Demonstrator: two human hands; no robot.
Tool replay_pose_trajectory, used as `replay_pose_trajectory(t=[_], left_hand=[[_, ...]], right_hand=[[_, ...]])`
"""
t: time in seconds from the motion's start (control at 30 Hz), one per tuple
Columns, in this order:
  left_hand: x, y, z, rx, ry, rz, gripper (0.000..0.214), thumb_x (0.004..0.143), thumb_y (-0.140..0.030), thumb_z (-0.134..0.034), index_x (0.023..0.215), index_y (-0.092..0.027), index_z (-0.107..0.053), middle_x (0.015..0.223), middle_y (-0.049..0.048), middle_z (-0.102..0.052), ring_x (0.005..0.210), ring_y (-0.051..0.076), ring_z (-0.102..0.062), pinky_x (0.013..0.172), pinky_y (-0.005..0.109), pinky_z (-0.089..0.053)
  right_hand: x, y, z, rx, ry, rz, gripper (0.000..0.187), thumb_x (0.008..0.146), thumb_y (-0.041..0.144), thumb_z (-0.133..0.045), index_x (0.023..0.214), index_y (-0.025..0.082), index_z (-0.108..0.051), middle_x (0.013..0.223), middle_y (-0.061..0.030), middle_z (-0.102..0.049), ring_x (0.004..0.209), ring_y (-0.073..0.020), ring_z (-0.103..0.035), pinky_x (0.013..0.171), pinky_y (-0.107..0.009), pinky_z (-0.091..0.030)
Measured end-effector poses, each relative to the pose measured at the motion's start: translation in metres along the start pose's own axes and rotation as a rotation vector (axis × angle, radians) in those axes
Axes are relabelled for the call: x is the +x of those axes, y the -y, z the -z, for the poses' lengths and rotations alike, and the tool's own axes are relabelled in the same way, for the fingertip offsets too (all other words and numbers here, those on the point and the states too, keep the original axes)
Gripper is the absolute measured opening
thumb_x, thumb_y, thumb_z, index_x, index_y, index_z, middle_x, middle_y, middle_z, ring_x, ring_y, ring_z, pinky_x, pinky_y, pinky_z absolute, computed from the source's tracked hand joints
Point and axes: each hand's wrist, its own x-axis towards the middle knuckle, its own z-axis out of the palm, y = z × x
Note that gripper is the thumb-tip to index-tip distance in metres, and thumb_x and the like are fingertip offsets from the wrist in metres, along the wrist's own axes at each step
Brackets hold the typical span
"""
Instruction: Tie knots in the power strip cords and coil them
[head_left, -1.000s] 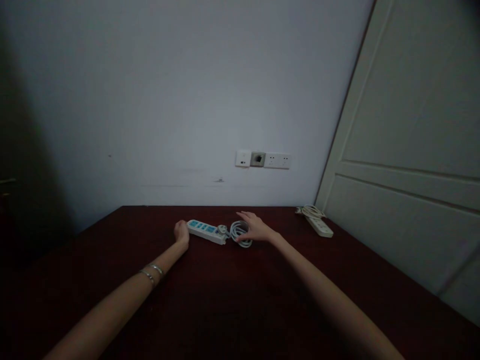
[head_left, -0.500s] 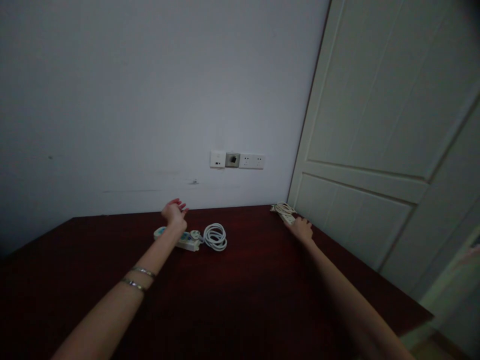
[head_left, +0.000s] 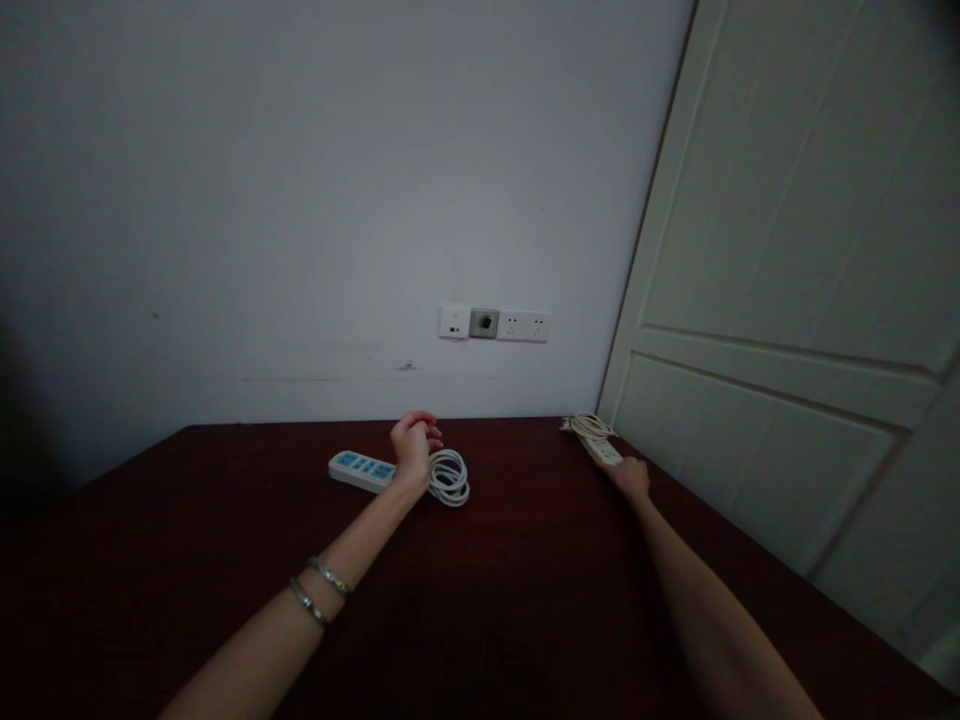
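Observation:
My left hand is over the near end of a white power strip with blue sockets, beside its coiled white cable. Its fingers are loosely curled and somewhat apart, with nothing visible in them. The hand and wrist hide the strip's right end and part of the coil. At the right, my right hand is closed on the near end of a second, cream power strip. That strip's coiled cable lies at its far end, near the corner. My right fingertips are mostly hidden.
Both strips lie on a dark red tabletop. A pale wall rises behind it, with a row of wall sockets. A cream panelled door stands close along the right side.
My left hand has moved right along the blue-socketed strip, from its middle to its cable end, uncovering the sockets. My right hand stays at the cream strip. The view has shifted slightly.

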Motion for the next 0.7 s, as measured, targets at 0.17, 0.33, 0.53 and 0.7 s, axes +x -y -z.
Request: replay_pose_trajectory(t=[0.17, 0.33, 0.53, 0.7], left_hand=[[0.008, -0.008, 0.012, 0.051, 0.006, -0.05, 0.018, 0.05, -0.012, -0.039, 0.063, -0.015, -0.052, 0.058, -0.0014, -0.05, 0.045, 0.008, -0.047, 0.038, 0.017, -0.038], [0.018, -0.008, 0.022, 0.064, 0.004, -0.064, 0.018, 0.05, -0.013, -0.039, 0.062, -0.015, -0.052, 0.056, -0.0014, -0.049, 0.045, 0.009, -0.047, 0.037, 0.017, -0.037], [0.026, -0.005, 0.027, 0.089, 0.019, -0.058, 0.018, 0.05, -0.014, -0.039, 0.063, -0.015, -0.052, 0.055, -0.0013, -0.048, 0.045, 0.008, -0.047, 0.037, 0.016, -0.037], [0.035, -0.011, 0.03, 0.148, 0.071, -0.081, 0.017, 0.054, -0.014, -0.043, 0.066, -0.014, -0.054, 0.065, 0.0011, -0.052, 0.053, 0.01, -0.05, 0.038, 0.016, -0.039]], right_hand=[[-0.005, -0.01, 0.001, 0.028, -0.06, 0.071, 0.064, 0.074, 0.055, -0.05, 0.103, -0.001, -0.063, 0.106, -0.0291, -0.058, 0.1, -0.0357, -0.057, 0.079, -0.039, -0.046], [-0.011, -0.01, 0.009, 0.042, -0.129, 0.164, 0.061, 0.071, 0.052, -0.055, 0.103, 0.001, -0.064, 0.105, -0.0264, -0.058, 0.096, -0.0341, -0.058, 0.08, -0.038, -0.045], [-0.018, 0.016, 0.045, 0.076, -0.212, 0.359, 0.057, 0.075, 0.048, -0.053, 0.104, 0.0, -0.064, 0.098, -0.024, -0.06, 0.091, -0.0311, -0.058, 0.081, -0.036, -0.043], [-0.033, 0.056, 0.081, 0.141, -0.221, 0.536, 0.057, 0.072, 0.051, -0.057, 0.103, 0.005, -0.066, 0.092, -0.0175, -0.062, 0.082, -0.0254, -0.059, 0.074, -0.032, -0.045]])
